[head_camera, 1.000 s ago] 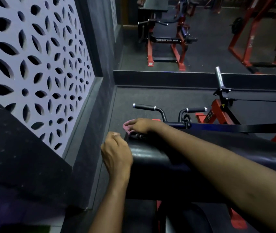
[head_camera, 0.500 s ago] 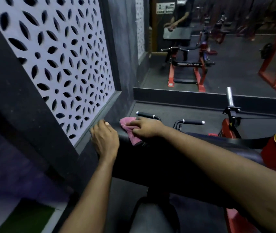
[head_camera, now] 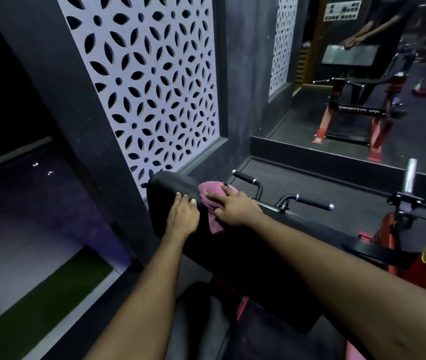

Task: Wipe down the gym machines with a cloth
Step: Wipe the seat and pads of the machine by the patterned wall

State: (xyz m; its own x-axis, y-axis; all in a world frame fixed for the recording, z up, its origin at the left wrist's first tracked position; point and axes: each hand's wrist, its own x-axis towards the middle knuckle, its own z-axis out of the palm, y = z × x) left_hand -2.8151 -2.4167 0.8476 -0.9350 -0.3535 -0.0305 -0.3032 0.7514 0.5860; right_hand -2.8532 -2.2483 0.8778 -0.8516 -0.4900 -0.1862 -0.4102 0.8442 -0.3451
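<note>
Pressing on a pink cloth, the right hand lies with fingers spread and nearly straight, flattening the cloth against the top of the black pad near its far end. Just beside the cloth, the left hand rests flat on the same pad, fingers straight and together, holding nothing. Two black handles stick out beyond the pad, and a patterned wall panel stands close behind the pad's end
</note>
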